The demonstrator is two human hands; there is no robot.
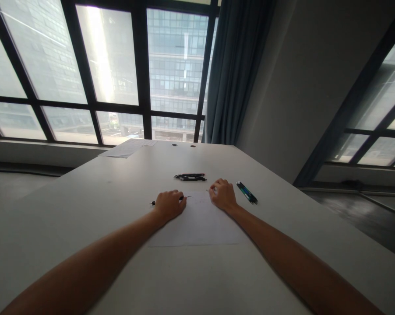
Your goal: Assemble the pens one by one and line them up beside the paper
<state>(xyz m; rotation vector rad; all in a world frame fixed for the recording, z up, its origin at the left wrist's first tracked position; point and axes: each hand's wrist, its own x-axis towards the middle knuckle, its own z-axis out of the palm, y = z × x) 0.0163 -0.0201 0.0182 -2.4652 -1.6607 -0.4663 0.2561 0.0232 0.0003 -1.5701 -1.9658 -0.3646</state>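
Observation:
My left hand (169, 204) rests on the white table (86, 210), closed around a thin black pen (152, 203) whose ends stick out on both sides of the fist. My right hand (223, 195) lies with curled fingers on the far right corner of a white sheet of paper (197, 225) that lies flat between my forearms. Whether the right hand holds anything small is hidden by the fingers.
Several black pens (191, 176) lie just beyond the hands. Two teal and black pens (246, 192) lie to the right of my right hand. More papers (128, 148) sit at the table's far left edge. Windows, a curtain and a wall stand behind.

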